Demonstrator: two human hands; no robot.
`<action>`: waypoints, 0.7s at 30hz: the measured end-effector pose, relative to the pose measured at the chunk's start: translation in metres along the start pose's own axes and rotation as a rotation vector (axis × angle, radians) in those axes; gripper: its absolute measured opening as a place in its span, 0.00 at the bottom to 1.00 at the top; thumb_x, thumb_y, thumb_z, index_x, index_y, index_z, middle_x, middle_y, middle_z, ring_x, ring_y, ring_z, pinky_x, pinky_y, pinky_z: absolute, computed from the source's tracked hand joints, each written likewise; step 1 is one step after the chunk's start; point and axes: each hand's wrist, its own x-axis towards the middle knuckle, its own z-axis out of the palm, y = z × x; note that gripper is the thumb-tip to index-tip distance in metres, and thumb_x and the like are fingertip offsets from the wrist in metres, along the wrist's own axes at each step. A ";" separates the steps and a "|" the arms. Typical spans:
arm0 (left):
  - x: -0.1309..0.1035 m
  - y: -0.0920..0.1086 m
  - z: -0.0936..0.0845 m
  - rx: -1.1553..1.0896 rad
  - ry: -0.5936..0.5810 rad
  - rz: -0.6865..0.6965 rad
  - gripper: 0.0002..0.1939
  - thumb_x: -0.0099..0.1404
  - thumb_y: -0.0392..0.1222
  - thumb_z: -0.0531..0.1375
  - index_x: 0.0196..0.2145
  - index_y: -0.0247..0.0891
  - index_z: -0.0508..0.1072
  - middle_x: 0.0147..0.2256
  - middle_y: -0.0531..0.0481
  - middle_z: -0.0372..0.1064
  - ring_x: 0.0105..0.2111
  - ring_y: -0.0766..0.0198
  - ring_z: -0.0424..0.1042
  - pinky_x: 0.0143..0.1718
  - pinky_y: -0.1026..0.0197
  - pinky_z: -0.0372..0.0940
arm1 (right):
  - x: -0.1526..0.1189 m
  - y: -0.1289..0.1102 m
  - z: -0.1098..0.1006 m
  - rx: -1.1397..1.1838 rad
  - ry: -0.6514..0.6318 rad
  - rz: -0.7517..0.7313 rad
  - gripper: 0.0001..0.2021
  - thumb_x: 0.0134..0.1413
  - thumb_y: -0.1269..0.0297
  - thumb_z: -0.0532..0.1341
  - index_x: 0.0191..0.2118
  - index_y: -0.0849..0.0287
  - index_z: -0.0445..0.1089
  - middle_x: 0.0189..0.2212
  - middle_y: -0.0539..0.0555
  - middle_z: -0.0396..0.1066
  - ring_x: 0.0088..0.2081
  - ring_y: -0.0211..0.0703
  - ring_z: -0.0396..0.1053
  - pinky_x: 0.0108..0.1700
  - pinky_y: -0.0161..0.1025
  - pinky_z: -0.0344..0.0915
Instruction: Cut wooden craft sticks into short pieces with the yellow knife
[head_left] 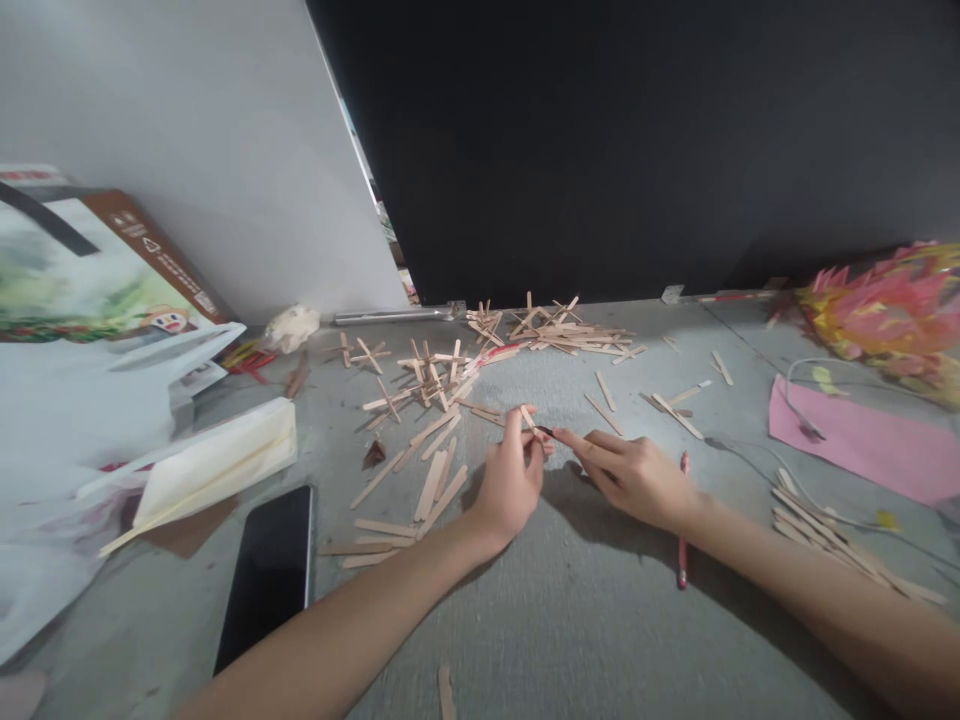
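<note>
Left hand (510,490) pinches a wooden stick (529,419) over the grey surface (600,620), right hand (634,475) pinches a slim dark piece (544,431) by its lower end; contact unclear, but an off-angle push could skid it into the left fingertips.

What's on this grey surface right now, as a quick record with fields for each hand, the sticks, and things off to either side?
left hand: holds a wooden stick
right hand: fingertips at a slim dark item, too small to identify
loose sticks: heaped beyond the hands, others scattered
left side: black phone
right side: pink sheet, grey cable partly on it
under right wrist: red pencil
</note>
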 end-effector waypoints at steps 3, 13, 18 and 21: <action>0.001 0.002 0.000 -0.009 -0.011 -0.011 0.16 0.74 0.43 0.57 0.57 0.42 0.62 0.36 0.46 0.79 0.38 0.59 0.81 0.40 0.61 0.71 | 0.001 -0.002 -0.001 0.086 0.004 0.032 0.26 0.74 0.68 0.50 0.73 0.51 0.60 0.36 0.55 0.76 0.31 0.39 0.74 0.32 0.33 0.67; 0.002 0.001 0.000 0.017 -0.034 -0.021 0.18 0.75 0.43 0.55 0.60 0.43 0.62 0.35 0.49 0.76 0.31 0.63 0.77 0.34 0.64 0.67 | 0.008 -0.007 -0.006 0.379 0.010 0.117 0.21 0.75 0.64 0.51 0.65 0.54 0.71 0.35 0.55 0.77 0.32 0.40 0.72 0.37 0.36 0.68; 0.002 0.000 0.000 0.037 -0.037 0.000 0.18 0.75 0.43 0.55 0.60 0.42 0.62 0.34 0.50 0.75 0.30 0.63 0.76 0.33 0.64 0.66 | 0.010 -0.010 -0.008 0.470 0.007 0.159 0.19 0.75 0.61 0.52 0.60 0.55 0.75 0.37 0.56 0.79 0.32 0.40 0.72 0.36 0.36 0.67; 0.002 0.001 -0.001 0.062 -0.035 0.002 0.17 0.76 0.42 0.53 0.60 0.42 0.62 0.33 0.50 0.75 0.31 0.63 0.77 0.33 0.64 0.66 | 0.011 -0.010 -0.007 0.514 -0.003 0.197 0.19 0.75 0.59 0.52 0.58 0.55 0.77 0.40 0.57 0.81 0.34 0.42 0.74 0.38 0.36 0.69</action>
